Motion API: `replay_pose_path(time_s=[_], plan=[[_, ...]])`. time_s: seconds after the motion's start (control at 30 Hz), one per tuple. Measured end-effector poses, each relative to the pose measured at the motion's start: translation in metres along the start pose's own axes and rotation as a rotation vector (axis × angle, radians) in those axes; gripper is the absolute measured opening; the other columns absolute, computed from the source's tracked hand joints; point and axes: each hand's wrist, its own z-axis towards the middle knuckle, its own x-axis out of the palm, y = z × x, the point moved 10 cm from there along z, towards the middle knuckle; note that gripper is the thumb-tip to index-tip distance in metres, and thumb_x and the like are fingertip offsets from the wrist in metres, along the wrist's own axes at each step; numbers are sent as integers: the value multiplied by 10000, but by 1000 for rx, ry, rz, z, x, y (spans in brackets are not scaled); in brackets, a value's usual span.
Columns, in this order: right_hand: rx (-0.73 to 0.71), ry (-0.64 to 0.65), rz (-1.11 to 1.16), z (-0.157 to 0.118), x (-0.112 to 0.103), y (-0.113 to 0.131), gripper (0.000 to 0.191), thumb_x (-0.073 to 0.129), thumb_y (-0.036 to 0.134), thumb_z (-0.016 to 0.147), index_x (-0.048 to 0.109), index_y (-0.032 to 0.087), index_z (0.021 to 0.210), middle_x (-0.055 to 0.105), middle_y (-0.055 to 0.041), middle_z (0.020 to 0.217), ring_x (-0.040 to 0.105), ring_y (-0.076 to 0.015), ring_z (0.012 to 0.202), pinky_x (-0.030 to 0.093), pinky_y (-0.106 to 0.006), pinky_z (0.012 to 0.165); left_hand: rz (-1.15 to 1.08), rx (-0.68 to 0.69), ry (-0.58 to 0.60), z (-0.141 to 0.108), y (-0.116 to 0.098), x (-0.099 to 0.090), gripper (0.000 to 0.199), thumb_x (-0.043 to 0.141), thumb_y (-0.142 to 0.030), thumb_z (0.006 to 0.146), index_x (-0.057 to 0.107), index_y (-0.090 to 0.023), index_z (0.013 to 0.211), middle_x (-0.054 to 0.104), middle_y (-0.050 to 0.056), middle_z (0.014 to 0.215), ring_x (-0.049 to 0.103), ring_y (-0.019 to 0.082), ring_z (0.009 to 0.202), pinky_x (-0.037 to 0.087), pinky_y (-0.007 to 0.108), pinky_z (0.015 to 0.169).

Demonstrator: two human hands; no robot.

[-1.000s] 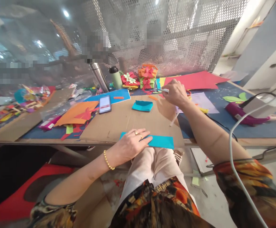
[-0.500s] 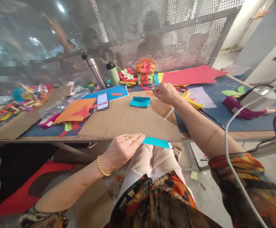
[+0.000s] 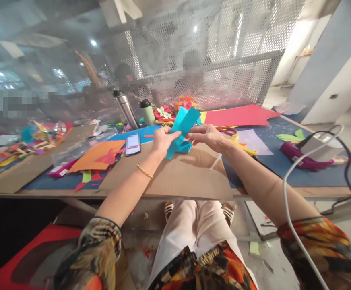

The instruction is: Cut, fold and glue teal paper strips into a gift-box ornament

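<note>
Blue paper strips (image 3: 179,123), crossing one another, are raised above the cardboard sheet (image 3: 169,179). My left hand (image 3: 165,141) pinches them from the left, thumb across the paper. At their right edge, the fingers of my right hand (image 3: 207,136) are pressed together; what they hold, if anything, is too small to make out. A folded blue piece (image 3: 185,147) lies on the cardboard just below, partly hidden by the strips and hands.
A phone (image 3: 133,144) and orange paper (image 3: 100,155) lie to the left. Behind stand a steel flask (image 3: 127,108) and a green bottle (image 3: 147,113). Red paper (image 3: 238,115), a yellow tool (image 3: 242,145) and a purple tool (image 3: 302,156) are on the right.
My left hand has moved up from the table's front edge with the blue paper, which now stands raised over the cardboard. My right hand has come beside it. The view has shifted.
</note>
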Motion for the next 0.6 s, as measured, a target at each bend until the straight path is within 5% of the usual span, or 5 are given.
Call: replay_pose_path(time_s=[0.17, 0.3, 0.4, 0.5, 0.6], plan=[[14, -238, -16, 1, -19, -9, 395, 904, 519, 685, 715, 179, 614, 668, -25, 594, 591, -111, 548, 481, -241, 521, -40, -44, 105, -6, 14, 20, 280, 882, -310, 774, 651, -163, 715, 704, 4, 645, 658, 149, 580, 568, 284, 599], [5, -315, 9, 1, -32, -9, 373, 850, 464, 750, 650, 190, 595, 609, -1, 546, 547, -95, 507, 457, -229, 490, -19, -47, 112, -5, 9, 6, 281, 777, -316, 890, 620, -165, 713, 670, -17, 611, 625, 112, 526, 533, 235, 564], [15, -385, 73, 1, -45, -11, 370, 826, 417, 771, 582, 204, 593, 576, 16, 540, 528, -87, 472, 460, -227, 471, 32, -51, 91, 1, -1, -30, 209, 684, -295, 953, 631, -168, 797, 709, -11, 666, 674, 128, 540, 548, 237, 566], [53, -474, 114, 1, -62, -18, 337, 810, 352, 792, 556, 210, 622, 582, 18, 561, 517, -83, 442, 449, -222, 435, 149, -34, -84, 3, -13, -94, 211, 684, -260, 931, 596, -173, 761, 690, -12, 623, 593, 101, 445, 497, 212, 480], [105, -527, 104, 0, -74, -27, 292, 804, 293, 810, 563, 209, 669, 629, 5, 624, 546, -88, 454, 474, -225, 435, 300, -97, -112, -8, -8, -141, 269, 752, -254, 871, 585, -165, 679, 678, 2, 595, 591, 116, 437, 524, 239, 489]])
